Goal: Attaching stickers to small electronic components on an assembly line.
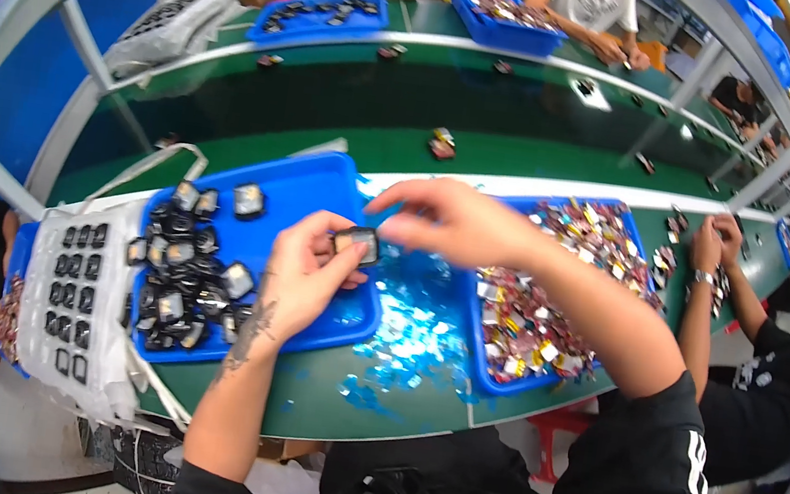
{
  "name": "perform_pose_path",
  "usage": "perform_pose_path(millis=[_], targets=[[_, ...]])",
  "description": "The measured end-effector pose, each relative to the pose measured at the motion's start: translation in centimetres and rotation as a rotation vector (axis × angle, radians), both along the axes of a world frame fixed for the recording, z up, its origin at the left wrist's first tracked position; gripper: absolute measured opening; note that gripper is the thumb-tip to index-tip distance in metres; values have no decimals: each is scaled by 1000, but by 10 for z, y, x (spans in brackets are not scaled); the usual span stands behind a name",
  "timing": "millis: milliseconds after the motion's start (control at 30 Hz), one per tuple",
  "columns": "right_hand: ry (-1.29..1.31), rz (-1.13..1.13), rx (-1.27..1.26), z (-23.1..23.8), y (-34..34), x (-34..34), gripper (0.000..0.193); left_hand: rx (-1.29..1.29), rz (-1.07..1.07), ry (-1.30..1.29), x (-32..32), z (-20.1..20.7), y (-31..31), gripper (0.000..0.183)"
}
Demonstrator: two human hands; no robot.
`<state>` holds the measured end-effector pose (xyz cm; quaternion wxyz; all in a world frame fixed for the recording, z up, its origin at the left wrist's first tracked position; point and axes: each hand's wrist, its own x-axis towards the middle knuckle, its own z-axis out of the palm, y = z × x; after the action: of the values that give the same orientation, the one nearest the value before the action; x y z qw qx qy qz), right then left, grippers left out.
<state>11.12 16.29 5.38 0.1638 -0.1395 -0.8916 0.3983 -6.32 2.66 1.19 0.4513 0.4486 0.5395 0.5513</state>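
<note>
Green table (317, 410) supports a blue tray (303, 184) at left; above its right side, the left hand (300, 279) pinches a black-edged square piece (358, 245) in its fingers, seemingly steadying it for the right hand (464, 221), whose fingers are parted, apparently empty, beside it.

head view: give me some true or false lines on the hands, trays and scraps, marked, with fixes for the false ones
1. The left hand holds a small black case. True.
2. The right hand grips scissors. False: it holds no tool and is close beside the case.
3. Blue scraps lie on the green table between the near left blue tray and the near right blue tray. True.
4. The white tray lies right of both those trays. False: it lies left of them.
</note>
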Motion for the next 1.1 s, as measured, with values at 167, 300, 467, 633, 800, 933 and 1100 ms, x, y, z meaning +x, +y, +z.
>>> perform_pose_path(millis=[167, 300, 467, 633, 800, 933, 1100], targets=[[74, -255, -457, -9, -71, 16, 27, 14, 25, -188, 11, 0, -3, 10], [-80, -344, 154, 4, -66, 74, 19, 7, 3, -459, 22, -6, -5, 17], [-603, -466, 430, 6, -31, 134, 19, 11, -87, -603, 29, -2, -2, 25], [-372, -430, 439, -6, -39, 140, 21, -13, -100, -546, 25, -13, -4, 21], [22, -730, 80, -7, -44, 148, 18, -32, -83, -489, 33, -11, -3, 19], [284, -648, -381, -13, -44, 151, 12, -93, -141, -437, 38, -10, -5, 24], [314, -350, -813, -5, -81, 117, 9, -11, -137, -256, 45, -12, -6, 26]])
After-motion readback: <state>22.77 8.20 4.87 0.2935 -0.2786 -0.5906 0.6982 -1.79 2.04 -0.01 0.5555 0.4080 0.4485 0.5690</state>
